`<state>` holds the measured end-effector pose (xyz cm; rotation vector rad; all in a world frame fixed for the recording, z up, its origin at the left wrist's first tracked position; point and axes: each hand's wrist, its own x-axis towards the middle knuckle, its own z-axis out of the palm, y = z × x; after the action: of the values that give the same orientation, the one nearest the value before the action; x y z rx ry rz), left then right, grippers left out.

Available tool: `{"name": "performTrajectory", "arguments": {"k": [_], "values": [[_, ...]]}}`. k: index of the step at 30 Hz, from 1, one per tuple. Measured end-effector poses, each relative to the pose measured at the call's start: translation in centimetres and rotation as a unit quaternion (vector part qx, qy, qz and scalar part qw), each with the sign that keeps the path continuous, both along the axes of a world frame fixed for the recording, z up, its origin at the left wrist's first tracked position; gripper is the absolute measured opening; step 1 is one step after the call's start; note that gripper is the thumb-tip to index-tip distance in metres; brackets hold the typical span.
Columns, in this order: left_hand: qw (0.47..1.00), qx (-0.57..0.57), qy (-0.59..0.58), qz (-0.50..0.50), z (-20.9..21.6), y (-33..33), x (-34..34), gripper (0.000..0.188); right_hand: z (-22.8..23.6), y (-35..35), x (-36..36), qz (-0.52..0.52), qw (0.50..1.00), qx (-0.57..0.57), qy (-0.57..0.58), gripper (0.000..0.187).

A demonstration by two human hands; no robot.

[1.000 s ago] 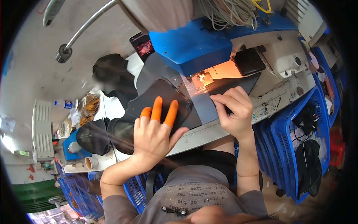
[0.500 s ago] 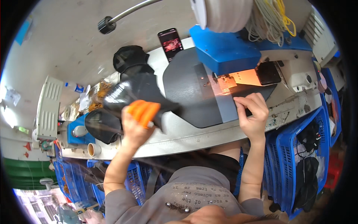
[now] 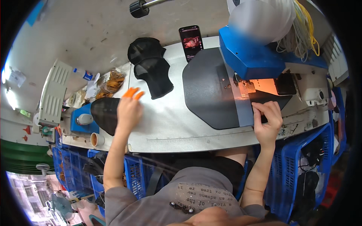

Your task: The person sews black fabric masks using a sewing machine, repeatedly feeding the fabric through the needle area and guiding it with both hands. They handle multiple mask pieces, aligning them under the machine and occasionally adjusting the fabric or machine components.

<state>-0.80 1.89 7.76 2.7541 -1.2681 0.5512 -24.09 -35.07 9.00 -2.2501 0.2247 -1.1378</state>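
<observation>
The left hand (image 3: 128,109) wears orange tips (image 3: 132,92) on its fingers and lies over a black piece (image 3: 103,113). The right hand (image 3: 267,120) is bare, resting on a grey strip (image 3: 243,109) across a dark grey mat (image 3: 207,90). The counter (image 3: 169,124) is pale grey. The machine (image 3: 249,56) is bright blue with an orange-lit patch (image 3: 264,86) under it. A black stack (image 3: 151,69) sits beside a black phone (image 3: 190,42) with a reddish screen. The crates (image 3: 132,177) are blue; the cup (image 3: 97,139) is tan; the cords (image 3: 307,30) are yellow and white. The shirt (image 3: 181,199) is grey with dark lettering.

One head-worn fisheye view looks steeply down, close over the worktable (image 3: 169,124).
</observation>
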Motion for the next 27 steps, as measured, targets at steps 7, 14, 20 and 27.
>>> {"name": "performTrajectory", "arguments": {"k": [7,14,20,27], "values": [[0.992,0.076,0.065,0.077,-10.7,-8.7,4.7,0.028,-0.1,-0.1,0.1,0.001,1.000,0.009,-0.003,0.018],[0.994,0.004,0.079,0.081,-8.6,-8.8,4.2,0.026,-0.1,0.1,0.0,-0.005,1.000,0.009,-0.006,0.017],[0.964,-0.259,0.060,0.028,4.6,-11.4,-2.1,0.019,0.3,0.7,0.1,-0.010,1.000,0.018,0.017,0.012],[0.940,-0.207,0.082,-0.259,4.8,-17.8,-10.1,0.013,2.4,3.4,0.9,0.075,0.994,0.015,0.076,0.009]]}}
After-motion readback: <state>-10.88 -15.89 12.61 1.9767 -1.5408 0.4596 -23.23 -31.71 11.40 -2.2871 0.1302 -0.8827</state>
